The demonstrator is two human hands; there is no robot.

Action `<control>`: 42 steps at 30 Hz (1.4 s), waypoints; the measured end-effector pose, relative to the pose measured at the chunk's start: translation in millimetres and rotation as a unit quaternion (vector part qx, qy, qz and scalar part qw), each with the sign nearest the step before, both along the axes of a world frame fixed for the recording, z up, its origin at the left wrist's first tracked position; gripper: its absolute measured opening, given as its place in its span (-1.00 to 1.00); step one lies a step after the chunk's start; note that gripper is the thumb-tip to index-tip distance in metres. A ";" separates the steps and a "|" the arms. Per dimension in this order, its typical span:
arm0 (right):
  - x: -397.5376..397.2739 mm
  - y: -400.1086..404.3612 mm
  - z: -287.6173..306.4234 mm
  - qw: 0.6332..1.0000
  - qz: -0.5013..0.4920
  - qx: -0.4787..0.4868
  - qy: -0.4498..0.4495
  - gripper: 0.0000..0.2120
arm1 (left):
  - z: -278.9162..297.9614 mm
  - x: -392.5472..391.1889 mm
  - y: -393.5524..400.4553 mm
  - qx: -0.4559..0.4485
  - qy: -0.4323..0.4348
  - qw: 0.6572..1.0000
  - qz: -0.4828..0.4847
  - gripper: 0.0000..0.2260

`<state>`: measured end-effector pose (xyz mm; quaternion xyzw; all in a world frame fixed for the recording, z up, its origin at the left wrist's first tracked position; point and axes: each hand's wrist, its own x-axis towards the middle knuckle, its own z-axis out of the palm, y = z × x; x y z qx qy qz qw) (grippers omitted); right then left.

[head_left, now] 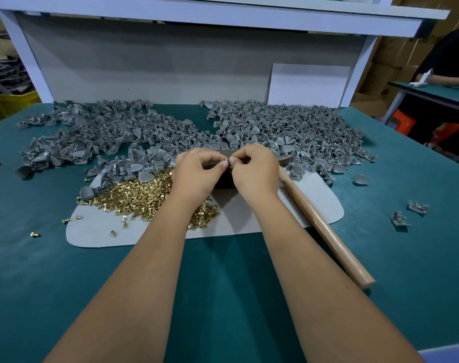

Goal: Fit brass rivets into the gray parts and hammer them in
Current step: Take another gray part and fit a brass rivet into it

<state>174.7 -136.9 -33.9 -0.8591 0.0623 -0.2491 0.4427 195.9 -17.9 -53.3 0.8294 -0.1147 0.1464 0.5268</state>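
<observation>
Fingers (224, 163) of both hands are pinching one small gray part (226, 159), likely steadying it so a rivet seats straight. Hammer (325, 226) is lying just beside the right hand (254, 174), ready.

Teal green surface (380, 258); pale grey flat mat (249, 221); shiny brass rivets (134, 197); matte grey plastic parts (288, 127); light brown wooden hammer handle (328, 231).
</observation>
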 end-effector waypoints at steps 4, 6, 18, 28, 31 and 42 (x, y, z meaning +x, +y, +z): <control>-0.5 -1.5 -6.2 0.999 0.018 0.017 -0.026 -0.83 | 0.8 0.3 0.0 -0.003 -0.002 1.000 0.002 -0.94; -2.2 -3.7 -9.1 0.997 0.042 0.047 -0.043 -0.86 | 1.2 0.6 0.2 0.000 -0.004 1.000 0.003 -0.94; -5.0 -6.5 -8.8 0.975 0.041 0.211 -0.049 -0.78 | 0.2 2.9 -0.7 0.000 0.015 1.000 0.023 -0.91; -2.7 -6.8 -10.2 0.983 0.041 0.172 -0.043 -0.82 | 2.6 0.7 -1.1 0.008 0.014 1.000 0.017 -0.95; -2.4 -5.6 -11.7 0.991 0.049 0.113 -0.056 -0.87 | 4.0 -0.2 -0.4 0.027 0.003 0.999 0.019 -0.95; 1.2 -1.1 -13.8 0.997 0.014 0.024 -0.070 -0.87 | 7.3 -8.3 -1.7 0.083 -0.007 0.996 0.040 -0.88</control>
